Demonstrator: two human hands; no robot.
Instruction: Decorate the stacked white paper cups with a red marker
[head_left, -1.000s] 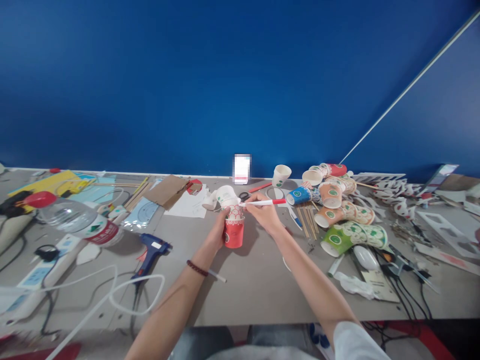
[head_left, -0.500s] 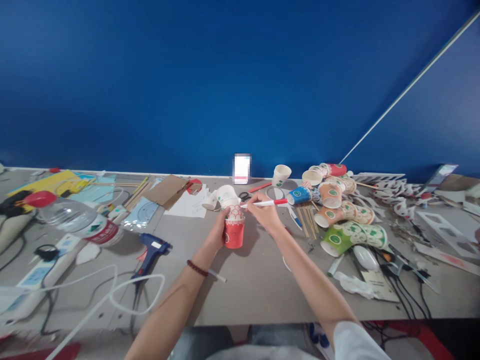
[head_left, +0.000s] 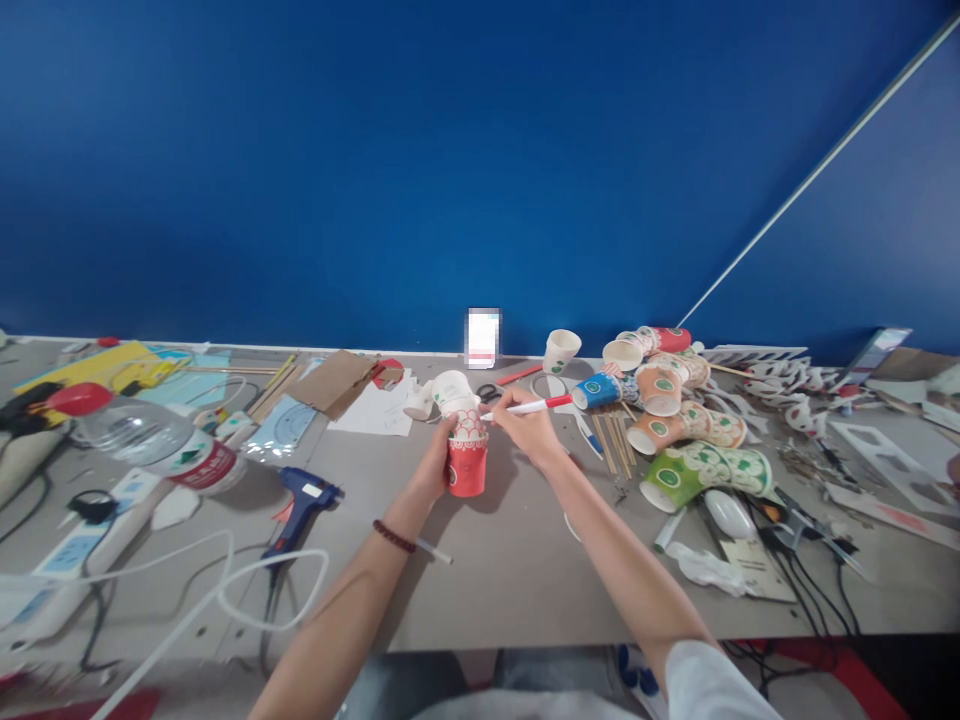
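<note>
My left hand (head_left: pixel 437 460) is wrapped round the left side of a stack of paper cups. Its lower cup (head_left: pixel 468 472) is red, and above it sits a white part with red scalloped lines (head_left: pixel 469 425). A white cup (head_left: pixel 451 390) with a green mark tops the stack. My right hand (head_left: pixel 529 425) pinches a white marker with a red end (head_left: pixel 536 406), its tip at the right side of the patterned part. Whether the tip touches the paper I cannot tell. Behind the hands lie dark-handled scissors (head_left: pixel 487 391), partly hidden, and a small white cup (head_left: pixel 418 401).
Several decorated cup pieces lie at right, among them a green one (head_left: pixel 671 482) and a blue one (head_left: pixel 596 390), beside wooden sticks (head_left: pixel 616 440). At left are a blue glue gun (head_left: pixel 300 510), a plastic bottle (head_left: pixel 150 432) and a power strip (head_left: pixel 90 555). A phone (head_left: pixel 483 338) stands by the wall.
My right hand and the marker have shifted very slightly to the left. The cup stack stays in my left hand, almost unmoved.
</note>
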